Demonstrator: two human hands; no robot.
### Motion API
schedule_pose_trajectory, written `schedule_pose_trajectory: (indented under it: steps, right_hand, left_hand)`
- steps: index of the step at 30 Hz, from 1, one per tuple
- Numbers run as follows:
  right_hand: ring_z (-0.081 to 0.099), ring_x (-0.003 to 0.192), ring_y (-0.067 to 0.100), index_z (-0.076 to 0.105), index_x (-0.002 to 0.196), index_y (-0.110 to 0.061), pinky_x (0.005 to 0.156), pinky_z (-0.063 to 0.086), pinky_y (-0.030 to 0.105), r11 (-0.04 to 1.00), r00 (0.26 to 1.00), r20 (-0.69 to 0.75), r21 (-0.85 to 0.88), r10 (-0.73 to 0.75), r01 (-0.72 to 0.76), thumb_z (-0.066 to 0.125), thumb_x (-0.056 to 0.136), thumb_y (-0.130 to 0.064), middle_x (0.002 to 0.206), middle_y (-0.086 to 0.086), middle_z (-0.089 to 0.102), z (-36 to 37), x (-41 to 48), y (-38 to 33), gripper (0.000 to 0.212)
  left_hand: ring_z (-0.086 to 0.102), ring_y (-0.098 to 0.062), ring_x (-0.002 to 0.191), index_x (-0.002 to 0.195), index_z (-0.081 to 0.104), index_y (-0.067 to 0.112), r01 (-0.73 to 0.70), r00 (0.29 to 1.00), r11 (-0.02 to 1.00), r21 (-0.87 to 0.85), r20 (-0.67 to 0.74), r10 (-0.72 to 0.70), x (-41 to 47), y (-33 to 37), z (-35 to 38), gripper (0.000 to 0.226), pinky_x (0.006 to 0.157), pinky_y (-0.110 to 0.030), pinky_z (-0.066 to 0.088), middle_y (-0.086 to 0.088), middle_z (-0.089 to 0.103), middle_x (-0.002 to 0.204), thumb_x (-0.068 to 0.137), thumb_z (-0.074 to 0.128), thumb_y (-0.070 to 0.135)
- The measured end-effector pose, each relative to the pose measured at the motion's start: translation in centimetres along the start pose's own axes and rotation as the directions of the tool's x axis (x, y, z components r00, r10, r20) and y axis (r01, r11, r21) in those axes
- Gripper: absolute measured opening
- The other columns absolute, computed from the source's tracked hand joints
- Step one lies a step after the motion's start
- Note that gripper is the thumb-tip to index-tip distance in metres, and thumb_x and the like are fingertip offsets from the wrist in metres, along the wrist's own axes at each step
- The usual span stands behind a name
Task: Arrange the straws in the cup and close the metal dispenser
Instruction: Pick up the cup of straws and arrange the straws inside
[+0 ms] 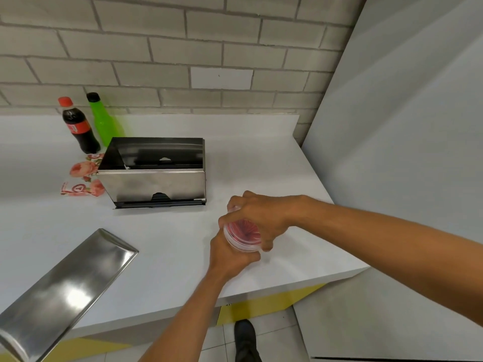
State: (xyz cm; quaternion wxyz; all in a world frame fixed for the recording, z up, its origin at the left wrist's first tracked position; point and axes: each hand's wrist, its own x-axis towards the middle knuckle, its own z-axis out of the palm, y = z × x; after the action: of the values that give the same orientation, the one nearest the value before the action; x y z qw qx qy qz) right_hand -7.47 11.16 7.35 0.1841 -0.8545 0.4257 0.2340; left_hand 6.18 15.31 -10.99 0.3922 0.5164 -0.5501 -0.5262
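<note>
Straws, red, stand bunched in the clear cup near the tabletop's front edge. Left hand grips the cup from below to steady it; right hand curls over its rim, likely evening them. Metal dispenser sits open behind, lid lying apart.

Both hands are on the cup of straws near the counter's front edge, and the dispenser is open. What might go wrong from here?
1. The cup sits close to the counter edge; a slip of the left hand or right hand may tip the straws onto the floor.
2. The metal lid overhangs the front edge and might get knocked off.
</note>
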Motion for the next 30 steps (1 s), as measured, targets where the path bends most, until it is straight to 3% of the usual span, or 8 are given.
schedule_pose_trajectory:
  steps: [4, 8, 12, 18, 20, 23, 26, 30]
  right_hand:
    - [0.035, 0.132, 0.027, 0.042, 0.155, -0.043, 0.1, 0.053, 0.05, 0.998, 0.998, 0.024, 0.001, -0.061, 0.061, 0.1, 0.063, -0.017, 0.153, 0.001, 0.034, -0.3, 0.2, 0.4, 0.112]
    - [0.04, 0.125, 0.025, 0.044, 0.154, -0.045, 0.098, 0.054, 0.045, 0.996, 0.993, -0.08, -0.021, -0.089, 0.087, 0.098, 0.063, -0.04, 0.148, -0.001, 0.041, 0.6, 0.2, 0.8, 0.106]
    - [0.043, 0.121, 0.024, 0.044, 0.153, -0.049, 0.096, 0.055, 0.043, 0.998, 0.985, -0.166, -0.026, -0.054, 0.05, 0.093, 0.062, -0.058, 0.145, -0.002, 0.044, 1.6, 0.2, 0.9, 0.103]
    - [0.042, 0.121, 0.025, 0.035, 0.155, -0.055, 0.096, 0.054, 0.042, 0.999, 0.972, -0.232, 0.034, 0.037, -0.03, 0.086, 0.065, -0.067, 0.144, -0.001, 0.043, 3.0, 0.1, 1.2, 0.105]
    - [0.04, 0.125, 0.023, 0.03, 0.158, -0.053, 0.098, 0.052, 0.04, 0.997, 0.954, -0.293, 0.054, 0.062, -0.048, 0.075, 0.073, -0.075, 0.148, -0.002, 0.041, 4.2, 0.0, 1.2, 0.099]
    - [0.043, 0.123, 0.024, 0.031, 0.16, -0.044, 0.099, 0.05, 0.041, 0.998, 0.895, -0.442, 0.035, 0.065, -0.055, 0.056, 0.085, -0.083, 0.15, 0.002, 0.045, 6.5, 0.1, 0.6, 0.088]
    - [0.048, 0.119, 0.026, 0.037, 0.158, -0.039, 0.096, 0.052, 0.041, 0.997, 0.833, -0.547, 0.042, 0.08, -0.068, 0.052, 0.089, -0.079, 0.149, 0.006, 0.049, 8.1, 0.6, 0.0, 0.081]
    - [0.051, 0.116, 0.031, 0.037, 0.156, -0.035, 0.092, 0.052, 0.042, 0.985, 0.799, -0.578, 0.057, 0.163, -0.16, 0.044, 0.09, -0.081, 0.148, 0.009, 0.051, 8.7, 1.0, -0.7, 0.081]
  left_hand:
    - [0.073, 0.004, 0.083, 0.1, 0.065, 0.037, -0.007, 0.999, 1.0, 0.015, 0.047, 0.007, 0.2, -0.2, -0.4, 0.073, 0.063, -0.011, 0.055, 0.027, 0.076, 0.092, 0.044, 0.102, 0.007]
    - [0.074, 0.001, 0.088, 0.108, 0.066, 0.034, -0.013, 0.999, 1.0, -0.016, 0.043, 0.013, 0.2, -0.5, -0.4, 0.08, 0.068, -0.012, 0.056, 0.014, 0.077, 0.096, 0.043, 0.104, 0.006]
    - [0.072, 0.004, 0.099, 0.118, 0.064, 0.034, -0.065, 0.997, 0.997, -0.042, 0.04, 0.066, 0.0, -0.1, -0.2, 0.086, 0.076, -0.01, 0.056, 0.026, 0.076, 0.104, 0.046, 0.106, 0.014]
    - [0.073, -0.001, 0.102, 0.125, 0.064, 0.029, -0.108, 0.994, 0.993, -0.041, 0.002, 0.108, -0.2, -0.1, 0.1, 0.089, 0.077, -0.014, 0.057, 0.011, 0.075, 0.113, 0.045, 0.103, 0.026]
    - [0.074, -0.005, 0.101, 0.127, 0.063, 0.029, -0.103, 0.995, 0.994, -0.027, 0.003, 0.103, -0.2, -0.3, 0.1, 0.094, 0.077, -0.018, 0.06, 0.01, 0.076, 0.113, 0.043, 0.104, 0.024]
    - [0.072, -0.001, 0.102, 0.125, 0.058, 0.044, -0.088, 0.996, 0.996, -0.004, 0.012, 0.088, -0.1, -0.2, 0.2, 0.097, 0.077, -0.014, 0.058, 0.02, 0.075, 0.11, 0.04, 0.103, 0.033]
    - [0.066, 0.009, 0.107, 0.124, 0.053, 0.052, -0.111, 0.994, 0.994, 0.019, -0.009, 0.111, -0.3, 0.2, 0.5, 0.09, 0.079, -0.006, 0.053, 0.027, 0.071, 0.113, 0.05, 0.103, 0.042]
    - [0.065, 0.01, 0.107, 0.123, 0.053, 0.054, -0.135, 0.989, 0.991, 0.023, -0.059, 0.136, -0.7, 0.6, 0.9, 0.079, 0.078, -0.003, 0.051, 0.032, 0.068, 0.112, 0.059, 0.099, 0.048]
